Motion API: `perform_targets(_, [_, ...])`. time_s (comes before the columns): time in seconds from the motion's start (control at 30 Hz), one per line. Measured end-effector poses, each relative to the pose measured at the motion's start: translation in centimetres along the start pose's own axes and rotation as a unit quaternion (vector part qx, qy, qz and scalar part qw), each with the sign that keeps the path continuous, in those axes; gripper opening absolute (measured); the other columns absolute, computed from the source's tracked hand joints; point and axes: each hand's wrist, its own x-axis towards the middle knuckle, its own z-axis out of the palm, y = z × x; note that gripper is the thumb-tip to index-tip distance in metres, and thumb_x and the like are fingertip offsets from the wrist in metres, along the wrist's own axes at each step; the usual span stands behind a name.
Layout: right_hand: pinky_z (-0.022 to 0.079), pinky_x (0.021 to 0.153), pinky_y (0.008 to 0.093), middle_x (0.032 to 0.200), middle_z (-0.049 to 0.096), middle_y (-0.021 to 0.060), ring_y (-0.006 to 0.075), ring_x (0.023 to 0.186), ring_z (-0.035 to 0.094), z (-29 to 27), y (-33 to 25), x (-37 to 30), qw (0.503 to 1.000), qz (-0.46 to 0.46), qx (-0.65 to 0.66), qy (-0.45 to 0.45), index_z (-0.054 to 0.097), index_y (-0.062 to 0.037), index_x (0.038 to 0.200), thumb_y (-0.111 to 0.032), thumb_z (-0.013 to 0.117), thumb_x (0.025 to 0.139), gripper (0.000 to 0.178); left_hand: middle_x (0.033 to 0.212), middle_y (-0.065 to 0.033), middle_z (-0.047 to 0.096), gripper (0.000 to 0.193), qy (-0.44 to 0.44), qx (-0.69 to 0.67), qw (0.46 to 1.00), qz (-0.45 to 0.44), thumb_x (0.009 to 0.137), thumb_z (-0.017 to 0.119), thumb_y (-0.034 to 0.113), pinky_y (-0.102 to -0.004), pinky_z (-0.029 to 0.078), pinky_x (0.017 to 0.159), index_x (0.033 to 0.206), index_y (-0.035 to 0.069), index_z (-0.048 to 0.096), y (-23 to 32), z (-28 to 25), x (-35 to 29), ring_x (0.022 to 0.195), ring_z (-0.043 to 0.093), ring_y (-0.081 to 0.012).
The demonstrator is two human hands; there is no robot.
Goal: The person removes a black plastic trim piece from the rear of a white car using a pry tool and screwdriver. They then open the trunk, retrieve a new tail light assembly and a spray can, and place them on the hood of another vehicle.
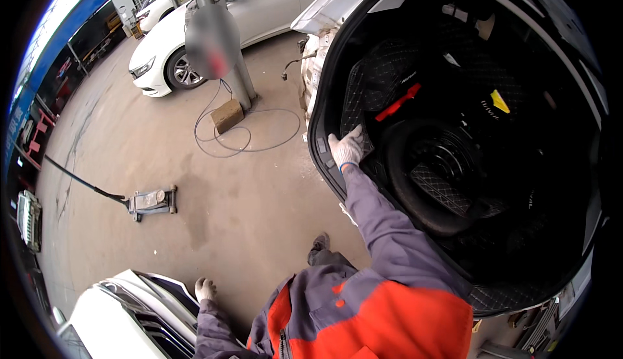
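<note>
My right hand [347, 146], in a white knit glove with a blue cuff edge, reaches to the left side of a car's open trunk. Its thumb stands apart from the fingers, which rest by the black quilted trunk liner [367, 80]; nothing shows held. Inside the trunk lies a black spare tire [405, 190], with a piece of quilted lining in its middle. Beyond it are a red strip-like object [398, 103] and a yellow piece [500, 101]. My left hand [206, 289], gloved too, hangs low with loose fingers beside a white car body panel [104, 323], holding nothing visible.
A floor jack [153, 201] with a long black handle stands at left. A post [241, 77] rises ahead, with a brown block [227, 116] and a looped hose [249, 146] at its foot. A white car [259, 5] is parked behind. Loose wiring [290, 68] sticks out beside the trunk.
</note>
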Motion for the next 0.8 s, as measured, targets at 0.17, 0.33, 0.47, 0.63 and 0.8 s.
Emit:
perform_targets(0.17, [0.055,0.076,0.0457,0.119,0.06,0.023,0.0353,0.089,0.067,4.7,-2.2,6.2,0.996,0.038,-0.086,0.005,0.034,0.0065,0.14,-0.047,0.069,0.078,0.089,0.081,-0.0106,0.064,0.031,-0.131,0.23,0.962,-0.065,0.09,0.059,0.016,-0.0336,0.049,0.053,0.118,0.004,0.058,-2.7,5.8,4.1,0.064,0.06,-0.0201])
perform_targets(0.33, [0.055,0.065,0.0486,0.102,0.066,0.0221,0.0359,0.076,0.068,4.3,-1.1,6.9,0.988,-0.128,-0.083,-0.01,0.043,0.0078,0.132,-0.047,0.065,0.08,0.079,0.094,-0.0137,0.067,0.035,-0.243,0.462,0.85,-0.072,0.087,0.064,0.023,-0.0375,0.051,0.071,0.117,0.005,0.062,-1.3,10.4,5.3,0.083,0.064,-0.0244])
perform_targets(0.47, [0.052,0.064,0.0529,0.099,0.064,0.0228,0.0381,0.078,0.065,6.3,-6.8,5.6,0.976,-0.131,-0.17,-0.024,0.043,0.0077,0.134,-0.056,0.063,0.08,0.086,0.105,-0.0162,0.07,0.039,-0.289,0.577,0.76,0.077,0.085,0.068,0.029,-0.0406,0.052,0.085,0.116,0.006,0.065,7.0,16.0,15.5,0.098,0.067,-0.0278])
perform_targets(0.63, [0.047,0.093,0.0555,0.13,0.049,0.0225,0.045,0.116,0.053,6.3,-7.9,4.7,0.992,-0.111,-0.047,-0.024,0.033,-0.0038,0.145,-0.055,0.07,0.079,0.091,0.116,-0.0174,0.069,0.04,-0.422,0.307,0.777,0.352,0.09,0.066,0.015,-0.0385,0.054,0.091,0.127,0.002,0.058,28.4,39.1,14.7,0.103,0.068,-0.0258])
perform_targets(0.8, [0.046,0.1,0.0497,0.141,0.042,0.0248,0.0442,0.122,0.053,6.9,-2.3,3.5,0.983,-0.044,0.129,-0.125,0.036,-0.0144,0.145,-0.047,0.065,0.084,0.075,0.118,-0.0173,0.063,0.052,-0.455,0.166,0.456,0.746,0.078,0.068,0.003,-0.0437,0.048,0.099,0.128,0.004,0.058,46.3,53.7,-10.0,0.113,0.06,-0.0359])
